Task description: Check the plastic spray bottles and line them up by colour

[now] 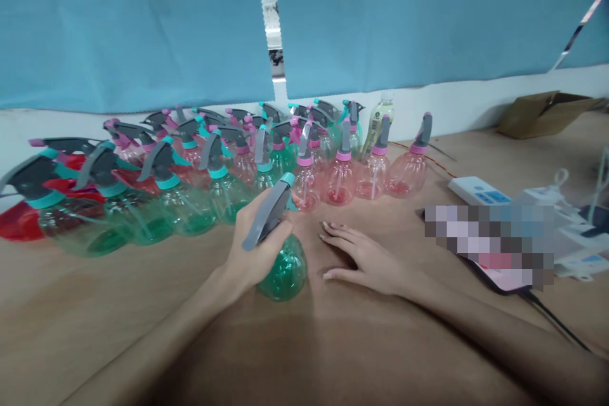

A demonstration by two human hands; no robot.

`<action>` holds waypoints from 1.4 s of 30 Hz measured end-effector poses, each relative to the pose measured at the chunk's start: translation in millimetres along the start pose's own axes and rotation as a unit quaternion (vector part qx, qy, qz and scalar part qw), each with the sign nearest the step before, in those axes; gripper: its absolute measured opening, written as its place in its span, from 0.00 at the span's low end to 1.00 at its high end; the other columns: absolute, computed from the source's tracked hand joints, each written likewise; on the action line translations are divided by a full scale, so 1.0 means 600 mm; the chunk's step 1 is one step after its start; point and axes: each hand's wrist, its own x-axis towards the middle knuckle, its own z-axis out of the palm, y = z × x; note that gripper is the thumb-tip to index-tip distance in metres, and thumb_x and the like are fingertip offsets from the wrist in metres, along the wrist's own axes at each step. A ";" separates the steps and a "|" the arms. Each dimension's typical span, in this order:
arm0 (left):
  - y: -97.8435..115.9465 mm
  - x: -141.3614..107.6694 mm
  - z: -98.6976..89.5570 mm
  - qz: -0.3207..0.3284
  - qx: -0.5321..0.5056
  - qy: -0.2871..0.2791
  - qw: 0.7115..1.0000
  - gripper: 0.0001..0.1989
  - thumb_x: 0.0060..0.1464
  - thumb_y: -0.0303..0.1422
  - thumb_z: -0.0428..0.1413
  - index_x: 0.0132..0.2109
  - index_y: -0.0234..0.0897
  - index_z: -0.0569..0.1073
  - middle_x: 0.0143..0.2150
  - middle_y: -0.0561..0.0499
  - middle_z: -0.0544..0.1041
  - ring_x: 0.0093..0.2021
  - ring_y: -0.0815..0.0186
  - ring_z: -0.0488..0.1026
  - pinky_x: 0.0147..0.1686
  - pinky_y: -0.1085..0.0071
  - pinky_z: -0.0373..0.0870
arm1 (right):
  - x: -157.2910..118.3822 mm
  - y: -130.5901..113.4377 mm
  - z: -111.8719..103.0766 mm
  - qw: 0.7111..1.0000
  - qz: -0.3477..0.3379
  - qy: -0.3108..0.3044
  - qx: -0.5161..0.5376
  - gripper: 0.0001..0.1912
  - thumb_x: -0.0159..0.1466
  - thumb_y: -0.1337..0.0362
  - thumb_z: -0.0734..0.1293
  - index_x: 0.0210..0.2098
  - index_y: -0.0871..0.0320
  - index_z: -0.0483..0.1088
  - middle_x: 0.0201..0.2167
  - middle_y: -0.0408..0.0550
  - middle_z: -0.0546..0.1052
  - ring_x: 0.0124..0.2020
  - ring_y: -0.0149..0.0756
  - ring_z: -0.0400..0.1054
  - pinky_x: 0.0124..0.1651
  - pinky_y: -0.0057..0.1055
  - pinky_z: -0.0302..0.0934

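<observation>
My left hand (254,250) is wrapped round the neck of a green spray bottle (285,273), below its grey and teal trigger head. The bottle leans a little and its round base is at or just above the table; I cannot tell which. To its right, my right hand (366,257) lies flat on the table with fingers spread, apart from the bottle and holding nothing. Just beyond the hands stand rows of spray bottles, green ones (190,209) with teal collars at the left and pink ones (340,181) with pink collars at the right.
A drink bottle (378,124) stands behind the pink sprayers. On the right lie a phone (507,273), partly blurred out, a white power strip (476,190) and white adapters with cables. An open cardboard box (537,115) sits at the back right. Red plastic (21,222) shows far left.
</observation>
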 end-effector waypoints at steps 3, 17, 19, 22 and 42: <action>0.005 0.002 -0.001 -0.028 -0.040 -0.012 0.999 0.08 0.48 0.28 0.50 0.38 0.39 0.68 0.27 0.56 0.69 0.28 0.67 0.65 0.28 0.70 0.62 | 0.000 0.000 0.000 1.000 0.002 -0.004 -0.003 0.40 0.60 0.40 0.59 0.62 0.60 0.58 0.63 0.56 0.59 0.65 0.45 0.50 0.64 0.47 0.49; 0.008 -0.001 -0.004 -0.032 -0.054 -0.022 0.998 0.04 0.48 0.28 0.50 0.33 0.39 0.67 0.29 0.56 0.68 0.27 0.69 0.63 0.28 0.71 0.61 | -0.001 0.003 0.002 1.000 0.003 -0.003 0.006 0.39 0.60 0.41 0.60 0.62 0.59 0.58 0.64 0.55 0.59 0.65 0.45 0.51 0.64 0.47 0.49; 0.006 -0.002 -0.005 -0.032 -0.051 -0.024 0.998 0.05 0.48 0.28 0.50 0.35 0.39 0.68 0.29 0.56 0.68 0.28 0.69 0.65 0.29 0.71 0.62 | -0.001 0.003 0.002 1.000 0.004 -0.007 0.006 0.39 0.60 0.41 0.60 0.62 0.60 0.58 0.64 0.56 0.58 0.65 0.45 0.51 0.64 0.47 0.49; 0.003 -0.001 -0.004 -0.033 -0.048 -0.024 0.998 0.10 0.48 0.28 0.51 0.39 0.40 0.69 0.28 0.56 0.69 0.27 0.68 0.66 0.31 0.69 0.65 | -0.001 0.003 0.002 1.000 0.007 -0.010 0.004 0.40 0.60 0.40 0.60 0.62 0.62 0.58 0.64 0.56 0.58 0.65 0.45 0.50 0.64 0.47 0.49; -0.008 -0.010 0.000 -0.047 -0.081 -0.028 0.995 0.06 0.49 0.28 0.53 0.37 0.38 0.71 0.24 0.56 0.68 0.25 0.67 0.65 0.35 0.65 0.70 | -0.002 0.011 0.007 1.000 -0.003 0.003 0.010 0.32 0.64 0.46 0.59 0.62 0.56 0.58 0.63 0.52 0.60 0.65 0.44 0.51 0.64 0.47 0.49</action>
